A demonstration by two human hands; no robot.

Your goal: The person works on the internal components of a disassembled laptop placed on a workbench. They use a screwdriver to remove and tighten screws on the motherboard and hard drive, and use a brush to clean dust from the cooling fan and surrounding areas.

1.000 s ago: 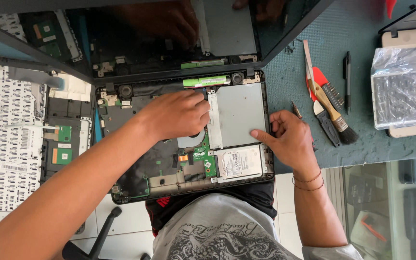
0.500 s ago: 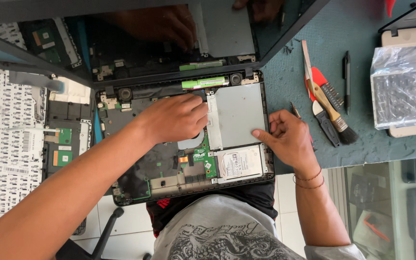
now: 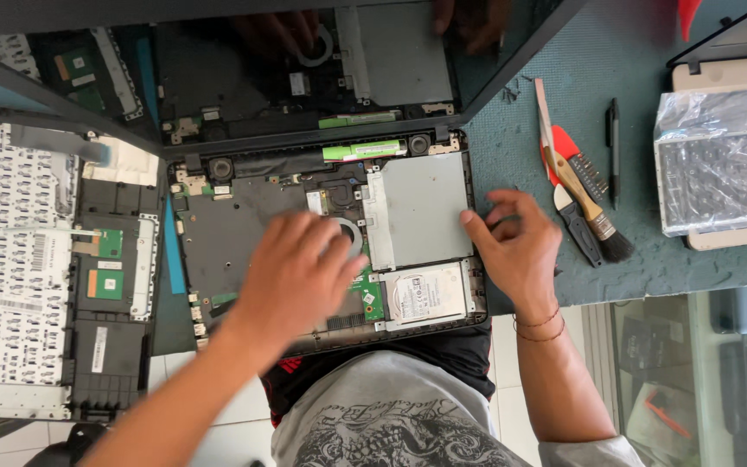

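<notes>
While the opened laptop base [image 3: 322,251] lies flat on the green tabletop [image 3: 520,130], right in front of the person, both hands rest on it. The left hand [image 3: 300,277] lies spread and loose over the middle of the base, fingers pointing toward 1 o'clock, covering the round fan part and holding nothing. The right hand [image 3: 516,251] sits at the 3 o'clock edge of the base, its fingers open, with the thumb tip touching the side of the flat silver drive tray [image 3: 417,207]; it grips nothing either. Just below that tray, at about 5 o'clock, sits the small silver hard drive [image 3: 425,296]. At 12 o'clock the dark screen [image 3: 304,69] stands open and mirrors the parts. At 9 o'clock lies a white keyboard [image 3: 10,268], taken out. At 3 o'clock, well apart from the base, lie a paintbrush [image 3: 577,186], a black pen [image 3: 613,143] and a wrapped grey part [image 3: 724,160]. The base looks stiff and fairly light, but its green boards and thin wires look easy to break. It seems safest to hold it by the hard outer edges, not by the little parts inside.
</notes>
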